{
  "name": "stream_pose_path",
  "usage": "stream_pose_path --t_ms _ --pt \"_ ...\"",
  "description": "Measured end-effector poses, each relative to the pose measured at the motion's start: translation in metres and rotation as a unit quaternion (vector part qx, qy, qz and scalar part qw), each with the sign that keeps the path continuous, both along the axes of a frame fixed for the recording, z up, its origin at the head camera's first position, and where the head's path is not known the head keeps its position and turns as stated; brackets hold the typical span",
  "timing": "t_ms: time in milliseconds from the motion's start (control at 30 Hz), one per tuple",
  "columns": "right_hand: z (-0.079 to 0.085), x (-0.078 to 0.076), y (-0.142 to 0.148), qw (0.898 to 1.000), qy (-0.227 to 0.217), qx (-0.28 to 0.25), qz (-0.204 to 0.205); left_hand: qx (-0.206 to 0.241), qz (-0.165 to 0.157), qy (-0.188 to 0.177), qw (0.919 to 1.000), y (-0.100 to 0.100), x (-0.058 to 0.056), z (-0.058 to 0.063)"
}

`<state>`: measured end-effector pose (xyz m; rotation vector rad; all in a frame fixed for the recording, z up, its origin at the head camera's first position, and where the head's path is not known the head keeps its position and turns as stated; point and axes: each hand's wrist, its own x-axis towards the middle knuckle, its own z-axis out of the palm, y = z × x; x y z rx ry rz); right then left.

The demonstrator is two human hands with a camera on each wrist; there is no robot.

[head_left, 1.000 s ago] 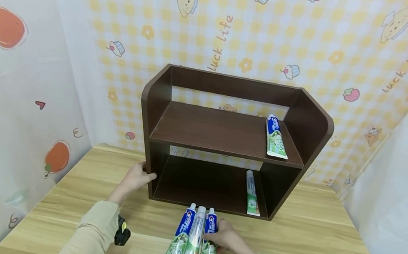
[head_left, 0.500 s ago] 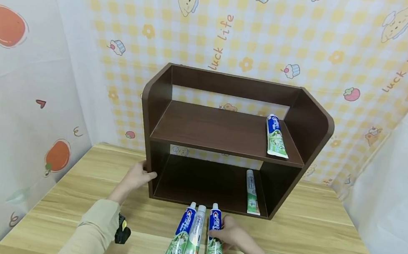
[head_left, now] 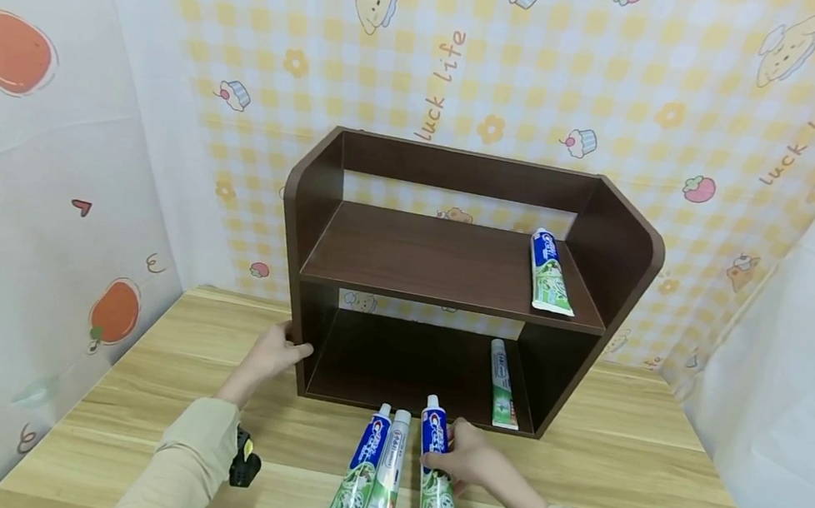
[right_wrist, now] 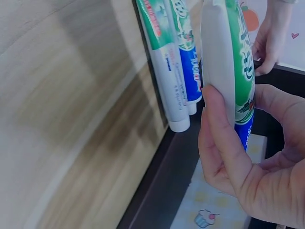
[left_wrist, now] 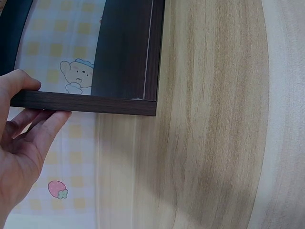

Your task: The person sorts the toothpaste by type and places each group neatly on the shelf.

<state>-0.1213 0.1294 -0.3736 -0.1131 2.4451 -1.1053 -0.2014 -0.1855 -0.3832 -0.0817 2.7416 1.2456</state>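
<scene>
My right hand (head_left: 469, 459) pinches a blue and green toothpaste tube (head_left: 437, 500) between thumb and fingers. In the right wrist view the same tube (right_wrist: 242, 57) is raised off the table, its white back towards the fingers. My left hand (head_left: 279, 354) grips the left side panel of a dark brown two-tier shelf (head_left: 447, 300); the left wrist view shows the thumb on one face of the panel and the fingers on the other. Left of the held tube lie a second blue and green toothpaste tube (head_left: 356, 483) and a silver and green toothpaste tube (head_left: 386, 479), side by side.
On the upper board, at the right, lies a blue and green toothpaste tube (head_left: 551, 272). Below it, on the lower board, is a silver and green tube (head_left: 504, 386). The shelf stands on a wood-grain table (head_left: 623, 480), with a patterned cloth (head_left: 437, 56) behind it.
My right hand has lifted the blue and green toothpaste tube away from the two beside it, moving it right and slightly towards the shelf. The left hand has stayed on the side panel.
</scene>
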Motion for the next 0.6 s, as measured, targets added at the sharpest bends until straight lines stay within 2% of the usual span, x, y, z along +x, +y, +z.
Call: stream_pose_path --t_ms 600 --pt "0.032 0.003 -0.002 0.999 0.032 0.019 0.005 0.015 -0.001 -0.006 0.9999 -0.001 0.000 0.000"
